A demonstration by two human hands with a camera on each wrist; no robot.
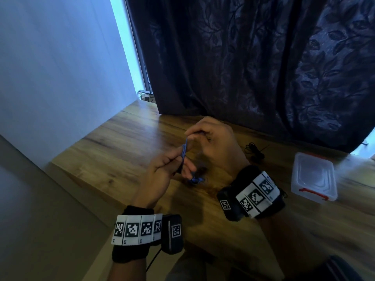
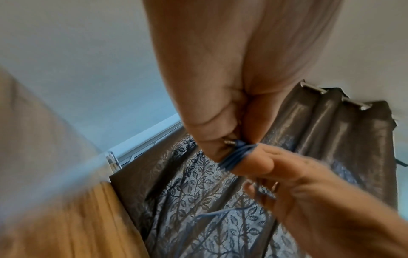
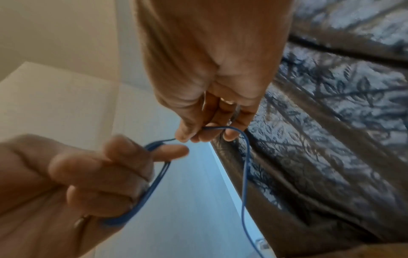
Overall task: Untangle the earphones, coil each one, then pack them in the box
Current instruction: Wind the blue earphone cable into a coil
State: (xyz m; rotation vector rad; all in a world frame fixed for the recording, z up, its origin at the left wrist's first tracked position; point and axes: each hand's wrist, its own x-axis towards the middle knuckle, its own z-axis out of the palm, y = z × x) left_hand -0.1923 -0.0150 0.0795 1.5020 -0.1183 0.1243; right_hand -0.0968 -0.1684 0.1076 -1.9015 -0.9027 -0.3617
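A blue earphone cable (image 1: pixel 183 153) is looped several times round the fingers of my left hand (image 1: pixel 182 159), which is held above the wooden table (image 1: pixel 113 138). My right hand (image 1: pixel 190 134) pinches the free run of that cable just above the loops, seen close in the right wrist view (image 3: pixel 245 157). The blue earbuds (image 1: pixel 195 180) dangle below my left hand. In the left wrist view the metal jack plug (image 2: pixel 229 141) is held beside the loops (image 2: pixel 236 154). A black earphone (image 1: pixel 254 151) lies bunched on the table behind my right wrist.
A clear plastic box (image 1: pixel 313 177) with red latches sits on the table to the right, its lid on. A dark patterned curtain (image 1: pixel 253 67) hangs along the table's back edge. A pale wall (image 1: pixel 50 78) borders the table's left side.
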